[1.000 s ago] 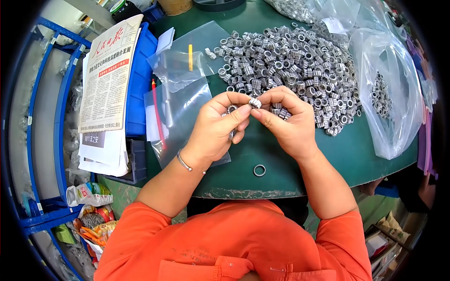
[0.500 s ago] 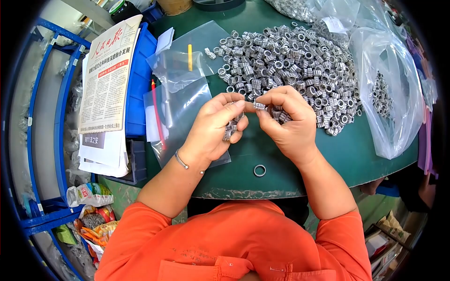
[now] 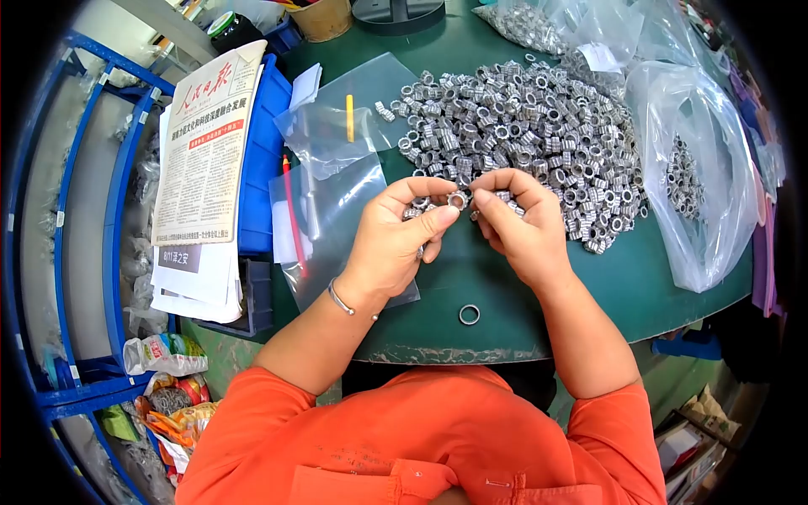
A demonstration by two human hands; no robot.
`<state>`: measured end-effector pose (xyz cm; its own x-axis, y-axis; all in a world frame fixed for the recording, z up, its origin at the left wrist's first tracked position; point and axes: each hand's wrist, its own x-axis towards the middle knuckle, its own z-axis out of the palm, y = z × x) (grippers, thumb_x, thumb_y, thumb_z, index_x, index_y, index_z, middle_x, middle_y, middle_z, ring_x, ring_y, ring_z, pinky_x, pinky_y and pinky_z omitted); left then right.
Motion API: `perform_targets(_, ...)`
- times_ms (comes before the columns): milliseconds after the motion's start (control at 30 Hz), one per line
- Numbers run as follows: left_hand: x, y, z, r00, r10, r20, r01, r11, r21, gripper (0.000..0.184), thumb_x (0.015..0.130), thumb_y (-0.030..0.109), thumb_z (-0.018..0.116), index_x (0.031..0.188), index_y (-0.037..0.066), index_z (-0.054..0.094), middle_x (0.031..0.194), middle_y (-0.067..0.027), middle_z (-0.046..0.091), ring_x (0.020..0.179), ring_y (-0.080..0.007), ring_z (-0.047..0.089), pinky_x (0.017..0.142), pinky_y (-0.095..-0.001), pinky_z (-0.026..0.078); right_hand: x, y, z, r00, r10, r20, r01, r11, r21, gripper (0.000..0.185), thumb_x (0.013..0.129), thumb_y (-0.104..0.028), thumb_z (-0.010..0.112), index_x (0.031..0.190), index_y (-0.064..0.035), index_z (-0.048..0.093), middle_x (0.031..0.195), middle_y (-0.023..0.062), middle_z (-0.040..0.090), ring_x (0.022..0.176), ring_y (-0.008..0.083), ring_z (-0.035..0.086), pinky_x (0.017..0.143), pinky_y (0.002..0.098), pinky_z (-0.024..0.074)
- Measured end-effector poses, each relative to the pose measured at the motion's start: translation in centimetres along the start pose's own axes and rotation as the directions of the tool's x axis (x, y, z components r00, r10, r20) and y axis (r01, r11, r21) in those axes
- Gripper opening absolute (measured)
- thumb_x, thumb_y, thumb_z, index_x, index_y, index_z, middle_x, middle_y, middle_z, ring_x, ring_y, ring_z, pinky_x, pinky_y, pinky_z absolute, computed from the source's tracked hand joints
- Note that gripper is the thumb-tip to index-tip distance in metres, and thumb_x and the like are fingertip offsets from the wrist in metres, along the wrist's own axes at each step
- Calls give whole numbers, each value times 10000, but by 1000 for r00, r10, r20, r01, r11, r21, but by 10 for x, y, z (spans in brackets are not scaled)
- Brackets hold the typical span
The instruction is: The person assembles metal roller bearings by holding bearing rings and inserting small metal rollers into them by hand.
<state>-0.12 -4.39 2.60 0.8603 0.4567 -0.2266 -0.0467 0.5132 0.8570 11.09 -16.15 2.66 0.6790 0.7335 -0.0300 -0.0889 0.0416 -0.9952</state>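
Observation:
My left hand (image 3: 389,234) is closed, with a small ribbed metal ring (image 3: 457,201) pinched between thumb and forefinger, its round opening facing up. More such rings show behind its thumb, inside the curled fingers. Almost touching it, my right hand (image 3: 528,225) has thumb and forefinger pressed together; what sits at their tips is too small to make out. Metal also shows beside its thumb, but whether that is held or lies behind is unclear. Beyond both hands spreads a large pile of ribbed metal rings (image 3: 513,118). A single smoother ring (image 3: 469,315) lies near the table's front edge.
Clear plastic bags (image 3: 703,168) with metal parts stand right of the pile. Flat plastic sheets (image 3: 337,202), a red pen (image 3: 295,215) and a yellow stick (image 3: 349,118) lie left. A newspaper (image 3: 206,151) rests against a blue bin (image 3: 268,160) on the green table (image 3: 429,324).
The ring between the hands has turned from side-on to opening up, and now sits in my left fingertips. My right fingertips have shifted slightly away from it. The whole view has moved a little.

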Motion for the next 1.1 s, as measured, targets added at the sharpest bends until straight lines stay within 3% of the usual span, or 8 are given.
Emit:
perform_targets(33, 0, -1, 1, 999, 38, -26, -37, 998, 44, 226, 780, 48, 641, 986, 7, 559, 782, -36, 576, 506, -48, 466, 420, -169, 367, 0, -3, -1, 974, 213, 76, -221, 966, 135, 167, 753, -74, 640, 879, 18, 582, 750, 29, 592, 714, 93, 543, 645, 242, 449)
perform_targets(233, -2, -3, 2, 994, 112, -21, -109, 987, 120, 289, 767, 4, 612, 1040, 11, 518, 860, -49, 558, 529, -58, 467, 430, -172, 368, 1, 6, -1, 981, -143, 129, 143, 990, 6, 150, 772, -110, 663, 863, -9, 597, 700, 11, 563, 558, 36, 479, 459, 162, 353)
perform_targets(433, 0, 7, 1, 996, -51, 77, 59, 992, -113, 469, 702, -42, 451, 1168, -34, 394, 1010, -174, 515, 644, -121, 465, 432, -199, 377, 2, -7, -4, 970, -67, 233, -143, 617, 774, 82, 803, -50, 531, 867, 1, 525, 732, 74, 539, 537, 84, 482, 372, 176, 291)
perform_targets(500, 0, 7, 0, 987, -94, 129, 113, 982, -150, 483, 689, -22, 438, 1170, -45, 391, 1008, -194, 512, 633, -129, 467, 433, -199, 378, 4, -6, -10, 965, -42, 260, -137, 761, 634, 65, 812, -39, 536, 838, 5, 576, 775, 83, 574, 581, 130, 525, 402, 182, 348)
perform_targets(567, 0, 7, 1, 985, -110, 132, 133, 975, -178, 519, 667, -10, 417, 1182, -56, 382, 970, -191, 514, 625, -136, 471, 434, -205, 381, -1, -12, -2, 988, -63, 143, 70, 996, -46, 86, 789, -11, 568, 858, 0, 619, 772, 56, 592, 622, 149, 548, 491, 219, 426)
perform_targets(600, 0, 6, 1, 985, -120, 121, 138, 978, -155, 533, 663, -11, 413, 1192, -62, 377, 946, -181, 514, 625, -138, 475, 433, -208, 384, 5, -2, 3, 866, -454, 209, 499, 805, -321, 155, 748, 2, 609, 898, -27, 637, 737, 45, 586, 646, 168, 562, 585, 259, 458)
perform_targets(633, 0, 5, 0, 985, -131, 110, 145, 981, -132, 546, 660, -12, 408, 1202, -67, 371, 922, -171, 513, 625, -140, 479, 432, -211, 387, -1, -2, 3, 881, -390, 268, 472, 758, -450, 175, 724, -3, 625, 895, -36, 637, 725, 71, 570, 658, 196, 563, 593, 288, 456)
perform_targets(1100, 3, 3, -1, 986, -134, 99, 135, 991, 6, 328, 791, 17, 415, 1107, -64, 450, 826, -121, 527, 590, -101, 479, 399, -196, 378, 1, 5, 4, 880, -366, 302, 461, 812, -358, 235, 747, 31, 575, 949, -68, 646, 735, 65, 541, 683, 193, 542, 627, 279, 443)
